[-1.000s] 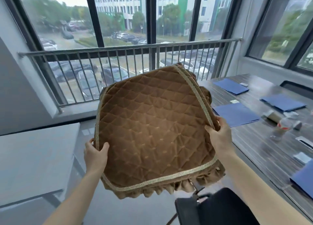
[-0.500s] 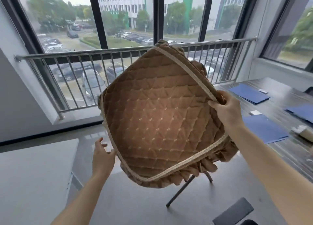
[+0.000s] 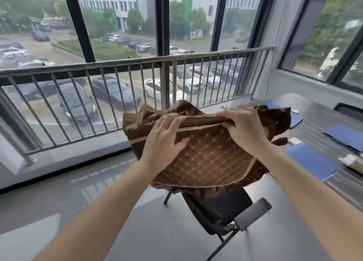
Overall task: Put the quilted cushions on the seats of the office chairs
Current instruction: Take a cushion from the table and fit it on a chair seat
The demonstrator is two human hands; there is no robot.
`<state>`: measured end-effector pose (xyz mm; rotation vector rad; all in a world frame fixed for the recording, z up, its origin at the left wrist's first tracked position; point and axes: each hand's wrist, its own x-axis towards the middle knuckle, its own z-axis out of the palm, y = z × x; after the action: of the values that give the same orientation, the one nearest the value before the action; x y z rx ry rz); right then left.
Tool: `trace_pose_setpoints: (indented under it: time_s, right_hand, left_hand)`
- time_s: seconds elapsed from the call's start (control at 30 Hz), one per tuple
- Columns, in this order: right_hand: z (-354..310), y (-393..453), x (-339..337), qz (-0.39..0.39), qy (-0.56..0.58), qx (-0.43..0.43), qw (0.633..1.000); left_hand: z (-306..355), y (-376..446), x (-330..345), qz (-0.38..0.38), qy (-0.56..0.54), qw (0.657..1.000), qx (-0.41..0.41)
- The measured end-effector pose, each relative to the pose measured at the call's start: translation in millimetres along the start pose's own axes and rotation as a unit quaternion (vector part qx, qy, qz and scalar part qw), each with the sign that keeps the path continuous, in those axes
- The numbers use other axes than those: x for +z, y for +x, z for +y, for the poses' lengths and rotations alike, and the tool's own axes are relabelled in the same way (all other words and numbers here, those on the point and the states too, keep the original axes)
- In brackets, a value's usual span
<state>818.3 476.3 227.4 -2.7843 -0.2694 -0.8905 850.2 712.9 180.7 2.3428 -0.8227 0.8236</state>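
One quilted cushion (image 3: 208, 154) is in view, brown with a pale braid border and a ruffled skirt, held in the air above the single black office chair (image 3: 225, 207) that stands on the grey floor (image 3: 98, 201). The cushion's lower edge hangs just over the chair's seat; whether it touches cannot be told. The left hand (image 3: 163, 140) lies on the cushion's upper left part, fingers hooked over the braided top edge and thumb spread on the quilted face. The right hand (image 3: 243, 127) grips the same top edge further right, fingers curled over it and bunching the fabric. Behind the cushion runs one metal railing (image 3: 137, 64) in front of tall windows. To the right, the dark wooden tabletop (image 3: 322, 121) carries at least four blue folders: one (image 3: 309, 160) near its front edge, one (image 3: 345, 135) further in, and two partly hidden by the cushion's right corner. A second dark chair back (image 3: 347, 109) shows at the tabletop's far edge.
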Motion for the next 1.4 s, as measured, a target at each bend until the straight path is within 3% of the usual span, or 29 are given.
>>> trace_pose_setpoints:
  time_s: [0.27, 0.4, 0.6, 0.8, 0.87, 1.03, 1.13, 1.2, 1.3, 1.4]
  right_hand:
    - [59.0, 46.5, 32.4, 0.024, 0.013, -0.002, 1.000]
    - [96.8, 71.0, 52.5, 0.054, 0.022, 0.015, 0.998]
    - [160.3, 82.8, 81.2, 0.167, 0.034, 0.126, 0.977]
    - [221.1, 32.9, 131.3, 0.057, 0.073, 0.309, 0.946]
    - [230.0, 13.7, 148.0, 0.004, 0.109, 0.415, 0.903]
    - [253.3, -23.5, 185.0, -0.034, 0.221, 0.660, 0.717]
    - [256.2, -44.7, 200.1, 0.005, 0.344, 0.770, 0.537]
    - [251.2, -57.6, 210.8, 0.034, 0.406, 0.799, 0.442]
    - [242.6, -64.5, 225.0, 0.158, 0.480, 0.786, 0.356]
    - [230.7, -64.7, 231.8, 0.226, 0.505, 0.757, 0.348]
  left_hand:
    - [-21.8, 113.8, 65.8, -0.093, 0.028, 0.995, 0.026]
    - [-33.4, 161.6, 103.9, -0.125, -0.013, 0.992, -0.026]
    - [-61.5, 210.1, 163.2, -0.132, -0.046, 0.987, -0.082]
    - [-91.7, 245.0, 209.2, -0.152, -0.170, 0.966, -0.125]
    - [-105.6, 254.5, 225.3, -0.156, -0.213, 0.954, -0.139]
    - [-147.2, 276.3, 274.8, -0.214, -0.327, 0.905, -0.170]
    - [-179.2, 288.2, 300.9, -0.257, -0.374, 0.866, -0.211]
    - [-195.4, 298.0, 316.8, -0.282, -0.415, 0.827, -0.254]
    - [-205.6, 309.8, 336.6, -0.315, -0.475, 0.769, -0.288]
    - [-212.9, 309.0, 360.9, -0.351, -0.519, 0.711, -0.320]
